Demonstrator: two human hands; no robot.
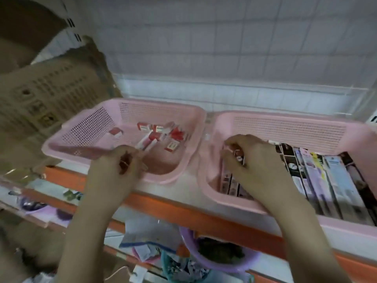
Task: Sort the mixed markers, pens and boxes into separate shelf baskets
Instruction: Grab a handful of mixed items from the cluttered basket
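Two pink perforated baskets sit side by side on an orange-edged shelf. The left basket (pixel 85 127) holds several small red and white boxes (pixel 158 131). My left hand (pixel 122 166) hovers over its near rim, fingers curled round a small item that blur keeps me from naming. The right basket (pixel 285 123) is packed with long flat packs (pixel 326 180) standing side by side. My right hand (pixel 253 158) reaches into its left end and pinches a small red and white item (pixel 238 155).
A beige perforated basket (pixel 51 88) tilts at the left. Below the shelf edge (pixel 183 213) stand a purple bowl (pixel 204 256) and loose packets. A white tiled wall rises behind the baskets.
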